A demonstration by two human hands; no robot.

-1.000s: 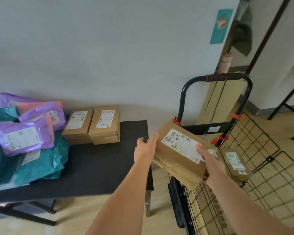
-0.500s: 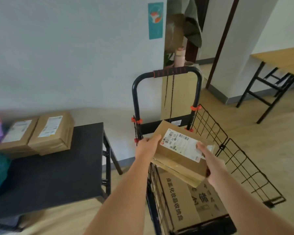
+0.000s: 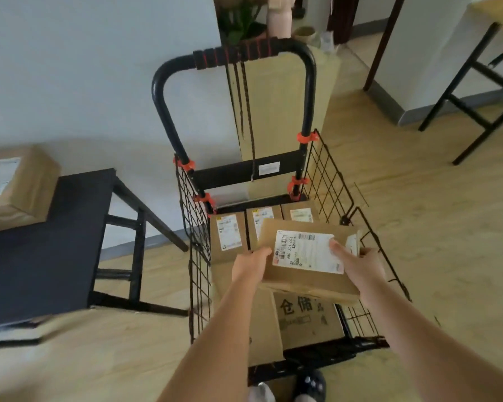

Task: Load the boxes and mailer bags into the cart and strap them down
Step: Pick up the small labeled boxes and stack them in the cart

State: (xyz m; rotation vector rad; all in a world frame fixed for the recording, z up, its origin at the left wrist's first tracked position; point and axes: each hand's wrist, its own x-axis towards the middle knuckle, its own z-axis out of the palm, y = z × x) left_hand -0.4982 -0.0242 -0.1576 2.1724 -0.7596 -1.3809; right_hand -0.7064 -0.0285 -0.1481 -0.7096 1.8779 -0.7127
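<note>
1. Brown cardboard box (image 3: pixel 310 258) with a white shipping label is being held over the open cart (image 3: pixel 325 175), label side up and tilted slightly.
2. The left hand (image 3: pixel 251 266) is gripping the box's left edge, thumb lying on the top face beside the label.
3. The right hand (image 3: pixel 357 264) is clamping the box's right end, thumb pressing on the label's edge, fingers wrapping underneath.
4. Three small labelled boxes (image 3: pixel 228 236) are sitting side by side at the far end of the cart, against the black handle frame.
5. A large flat carton (image 3: pixel 305 317) with printed characters is lying on the cart floor below the held box.
6. A dark cord (image 3: pixel 246 105) is hanging down from the cart handle.
7. The black table (image 3: pixel 41 242) is standing to the left of the cart, apart from it, and is carrying another labelled box (image 3: pixel 15 188) at its far edge.
8. Mailer bags are falling outside this view.
9. Two shoes (image 3: pixel 310 384) are showing at the bottom edge, just behind the cart.
</note>
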